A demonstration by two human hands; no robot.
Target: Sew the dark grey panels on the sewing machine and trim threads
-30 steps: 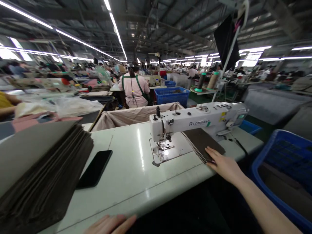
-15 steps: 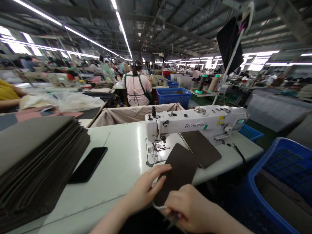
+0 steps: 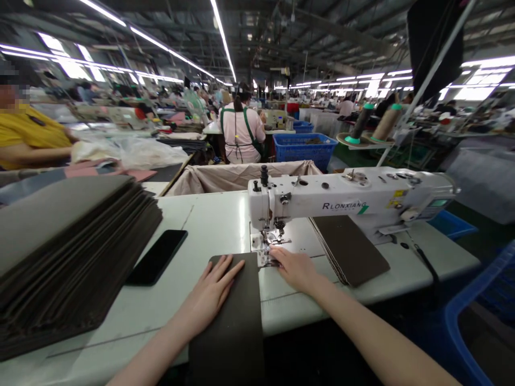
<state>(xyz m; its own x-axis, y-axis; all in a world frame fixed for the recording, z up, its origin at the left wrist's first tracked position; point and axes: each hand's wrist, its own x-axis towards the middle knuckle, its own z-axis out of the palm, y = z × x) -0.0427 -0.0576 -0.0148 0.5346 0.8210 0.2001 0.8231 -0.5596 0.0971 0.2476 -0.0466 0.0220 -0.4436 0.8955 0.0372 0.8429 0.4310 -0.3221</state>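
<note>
A head-worn camera faced forward and down across a sewing table (image 3: 209, 225).
The single wide view looked from the wearer's own position above the table's near edge, with the left hand (image 3: 209, 295) and right hand (image 3: 295, 268) reaching in from below. The Rlonxiang sewing machine (image 3: 314, 195) stood close, right of centre; beyond, the view ran deep across the workshop and up to the ceiling tube lights (image 3: 222, 37).

Layout around sewing machine (image 3: 306, 198)

On surface (image 3: 209, 225): panel stack (image 3: 80, 257) left, phone (image 3: 159, 257) just right of it, then loose panel (image 3: 237, 321) overhanging front edge; second pile (image 3: 352, 249) right, at machine's near side. Behind surface: bin (image 3: 221, 178), crate (image 3: 301, 151) farther back.
</note>
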